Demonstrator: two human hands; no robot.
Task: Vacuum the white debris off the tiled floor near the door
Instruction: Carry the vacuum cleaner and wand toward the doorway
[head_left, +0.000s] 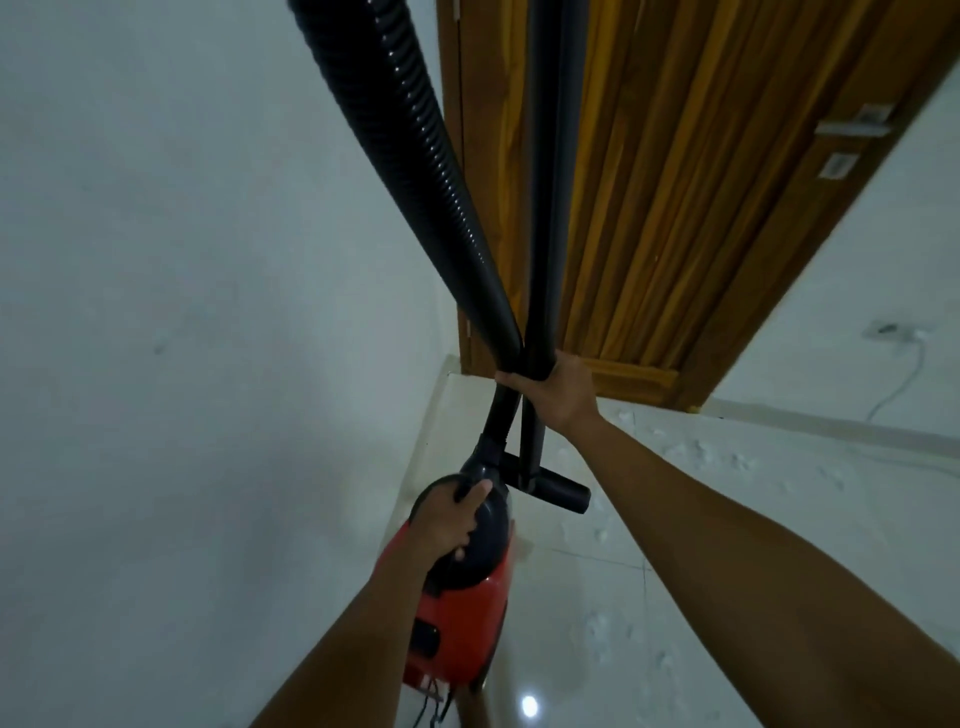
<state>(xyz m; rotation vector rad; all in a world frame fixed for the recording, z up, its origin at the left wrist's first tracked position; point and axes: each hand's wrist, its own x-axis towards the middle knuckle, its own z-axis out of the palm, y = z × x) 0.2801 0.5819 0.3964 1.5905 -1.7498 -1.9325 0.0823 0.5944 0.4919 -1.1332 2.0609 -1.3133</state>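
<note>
by the wall (182, 260), left hand (448, 519) grips the vacuum (462, 623); right hand (557, 391) clamps hose (415, 171) and wand (550, 182).

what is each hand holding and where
Left hand grips the vacuum by its black top; right hand grips the hose and wand together where they cross.

A pale wall (182, 260) meets the glossy tiled floor (566, 582) beside a wooden door (665, 208) with a metal handle (852, 127).

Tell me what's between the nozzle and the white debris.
Nothing visible. The nozzle, on the wand in the right hand, is beside the vacuum; debris lies on open tiles just right of it, toward the door.
</note>
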